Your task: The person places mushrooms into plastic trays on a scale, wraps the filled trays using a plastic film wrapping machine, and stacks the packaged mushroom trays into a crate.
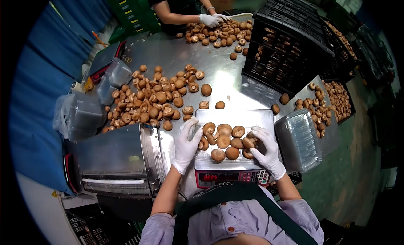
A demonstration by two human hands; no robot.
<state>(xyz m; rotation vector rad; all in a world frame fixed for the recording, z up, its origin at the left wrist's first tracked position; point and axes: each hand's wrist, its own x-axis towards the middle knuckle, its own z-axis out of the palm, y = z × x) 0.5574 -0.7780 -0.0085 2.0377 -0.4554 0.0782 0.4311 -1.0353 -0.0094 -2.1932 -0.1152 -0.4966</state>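
Mushrooms (232, 153) on scale (235, 115), display (210, 177) lit; pile (161, 97) still off it. My left hand (185, 146) and right hand (268, 151) flank the batch, both wide.

Between our left fingers (188, 125) and right fingers (261, 134), we have mushrooms (223, 141) on a scale (242, 115). Ahead and left of our left fingers, a mushroom pile (161, 97) lies on the table (153, 51), with containers (85, 114) farther left. Right of our right fingers stands a tray stack (298, 139); ahead, a crate (290, 13) holds more mushrooms.
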